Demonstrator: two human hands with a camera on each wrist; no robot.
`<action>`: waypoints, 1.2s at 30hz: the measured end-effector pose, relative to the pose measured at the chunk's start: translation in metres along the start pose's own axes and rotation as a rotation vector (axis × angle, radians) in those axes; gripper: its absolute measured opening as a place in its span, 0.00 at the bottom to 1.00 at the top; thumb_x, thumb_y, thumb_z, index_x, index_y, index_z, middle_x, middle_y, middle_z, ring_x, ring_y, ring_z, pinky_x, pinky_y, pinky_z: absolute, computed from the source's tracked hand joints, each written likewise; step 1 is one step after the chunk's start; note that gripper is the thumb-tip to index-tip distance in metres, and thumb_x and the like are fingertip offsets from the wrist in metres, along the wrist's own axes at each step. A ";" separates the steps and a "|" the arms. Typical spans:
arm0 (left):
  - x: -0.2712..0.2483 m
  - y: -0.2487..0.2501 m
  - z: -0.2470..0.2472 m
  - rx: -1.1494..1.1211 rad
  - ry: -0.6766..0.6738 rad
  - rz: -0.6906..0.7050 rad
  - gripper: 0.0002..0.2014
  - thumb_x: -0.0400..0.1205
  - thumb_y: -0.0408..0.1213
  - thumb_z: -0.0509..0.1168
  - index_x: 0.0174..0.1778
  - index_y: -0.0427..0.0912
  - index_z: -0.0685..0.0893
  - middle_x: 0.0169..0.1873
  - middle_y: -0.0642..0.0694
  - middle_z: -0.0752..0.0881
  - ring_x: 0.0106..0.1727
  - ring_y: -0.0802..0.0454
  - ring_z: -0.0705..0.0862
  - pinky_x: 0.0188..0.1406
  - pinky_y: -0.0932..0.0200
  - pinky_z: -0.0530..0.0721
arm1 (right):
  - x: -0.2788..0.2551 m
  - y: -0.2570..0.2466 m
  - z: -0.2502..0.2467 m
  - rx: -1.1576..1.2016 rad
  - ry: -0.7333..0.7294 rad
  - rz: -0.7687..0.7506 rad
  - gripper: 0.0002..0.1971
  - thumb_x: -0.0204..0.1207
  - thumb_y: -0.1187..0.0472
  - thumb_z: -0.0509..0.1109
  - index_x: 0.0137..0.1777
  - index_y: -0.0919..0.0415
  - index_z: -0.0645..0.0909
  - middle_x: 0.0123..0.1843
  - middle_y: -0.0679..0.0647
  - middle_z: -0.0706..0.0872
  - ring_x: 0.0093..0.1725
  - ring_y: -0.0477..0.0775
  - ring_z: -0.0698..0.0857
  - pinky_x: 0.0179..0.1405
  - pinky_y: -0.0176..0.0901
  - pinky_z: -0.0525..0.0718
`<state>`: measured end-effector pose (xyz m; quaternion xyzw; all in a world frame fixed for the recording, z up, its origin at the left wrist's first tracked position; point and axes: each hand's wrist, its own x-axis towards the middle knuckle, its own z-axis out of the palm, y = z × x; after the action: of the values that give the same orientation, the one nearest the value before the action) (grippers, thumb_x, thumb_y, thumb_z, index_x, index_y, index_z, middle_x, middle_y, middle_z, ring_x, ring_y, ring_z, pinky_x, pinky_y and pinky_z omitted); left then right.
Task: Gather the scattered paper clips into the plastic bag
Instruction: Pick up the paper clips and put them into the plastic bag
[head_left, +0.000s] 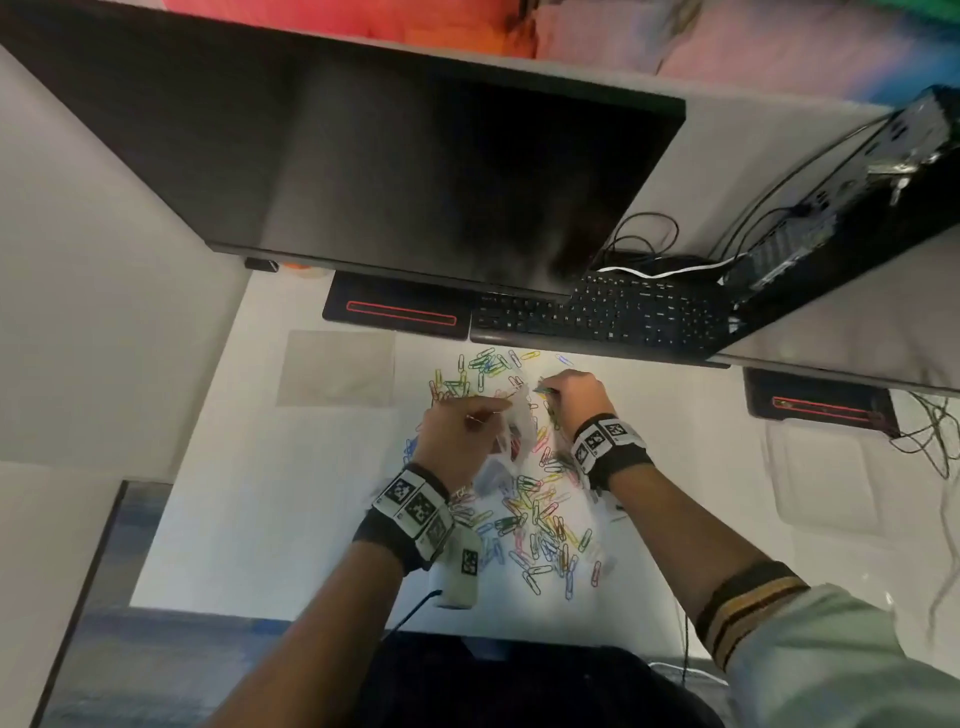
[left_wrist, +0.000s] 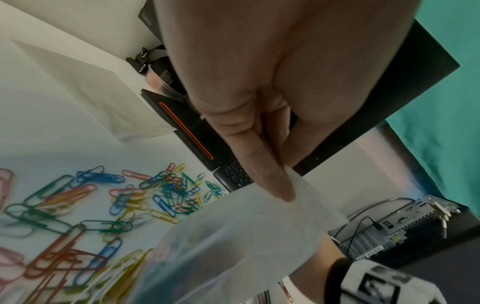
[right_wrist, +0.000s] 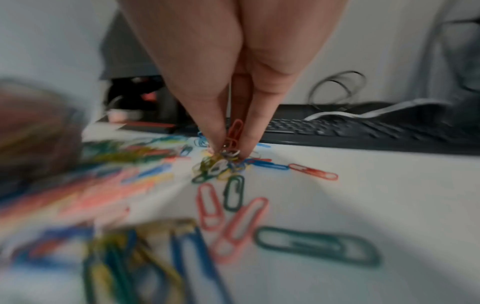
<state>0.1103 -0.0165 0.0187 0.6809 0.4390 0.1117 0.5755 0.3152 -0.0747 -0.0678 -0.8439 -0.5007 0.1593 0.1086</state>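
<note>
Coloured paper clips (head_left: 540, 525) lie scattered over the white desk (head_left: 270, 509), in front of the keyboard and between my wrists. My left hand (head_left: 457, 431) pinches the rim of a clear plastic bag (head_left: 511, 436), which hangs limp below it; the bag (left_wrist: 239, 242) fills the lower middle of the left wrist view under my thumb. My right hand (head_left: 569, 397) is just right of the bag's mouth, its fingertips (right_wrist: 249, 135) pinching a bunch of clips (right_wrist: 228, 148), a red one on top, low over the desk. More loose clips (right_wrist: 233, 205) lie below it.
A dark monitor (head_left: 395, 171) overhangs the desk's far side, with a black keyboard (head_left: 608, 317) under it. A computer case (head_left: 852, 208) with cables stands at the back right. A flat grey sheet (head_left: 337, 369) lies at the back left. The desk's near edge (head_left: 208, 608) is close.
</note>
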 end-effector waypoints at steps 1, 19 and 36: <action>0.000 -0.002 -0.002 0.005 -0.004 0.003 0.11 0.82 0.31 0.66 0.54 0.47 0.91 0.48 0.48 0.93 0.44 0.56 0.92 0.49 0.49 0.92 | -0.001 0.000 -0.007 0.131 0.062 0.103 0.08 0.75 0.65 0.72 0.50 0.58 0.91 0.48 0.57 0.92 0.46 0.57 0.89 0.49 0.38 0.85; -0.026 0.016 0.029 0.046 0.148 0.002 0.09 0.83 0.33 0.66 0.53 0.42 0.92 0.43 0.44 0.93 0.40 0.49 0.93 0.47 0.49 0.92 | -0.083 -0.043 -0.060 1.265 -0.313 0.303 0.09 0.72 0.70 0.76 0.52 0.69 0.88 0.48 0.66 0.91 0.44 0.54 0.89 0.51 0.50 0.90; -0.041 0.016 0.041 0.106 0.144 0.046 0.11 0.81 0.27 0.67 0.52 0.42 0.92 0.44 0.42 0.93 0.40 0.47 0.92 0.46 0.50 0.92 | -0.097 -0.054 -0.067 0.434 -0.055 -0.091 0.07 0.72 0.68 0.75 0.48 0.62 0.91 0.42 0.58 0.92 0.35 0.48 0.85 0.36 0.27 0.81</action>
<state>0.1205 -0.0736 0.0340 0.7105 0.4688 0.1500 0.5029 0.2535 -0.1356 0.0284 -0.7726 -0.4951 0.2813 0.2807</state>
